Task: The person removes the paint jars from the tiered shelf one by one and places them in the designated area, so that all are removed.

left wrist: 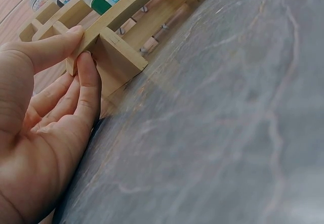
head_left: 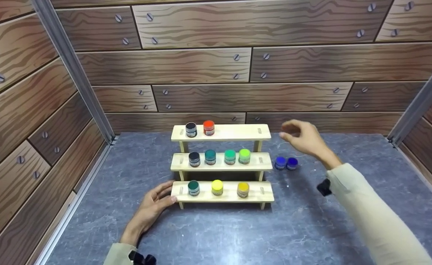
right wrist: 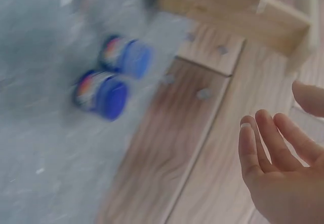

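My left hand (head_left: pixel 151 206) pinches the left end of the bottom step of a three-tier wooden rack (head_left: pixel 223 135), thumb on top and fingers beneath, as the left wrist view shows. My right hand (head_left: pixel 304 138) is raised to the right of the top step, fingers loosely bent with nothing between them. Below it, two paint jars stand side by side on the table: a blue jar (head_left: pixel 280 162) and a darker blue jar (head_left: pixel 292 163). On the top step are a black jar (head_left: pixel 191 129) and a red jar (head_left: pixel 209 127).
The middle step bears a black jar (head_left: pixel 194 159), a teal jar (head_left: pixel 210 157) and two green ones. On the bottom step sit a dark green jar (head_left: pixel 193 187), a yellow jar (head_left: pixel 217 187) and an ochre jar (head_left: pixel 243 189). Wood-patterned walls (head_left: pixel 201 66) enclose the grey table (head_left: pixel 208 235).
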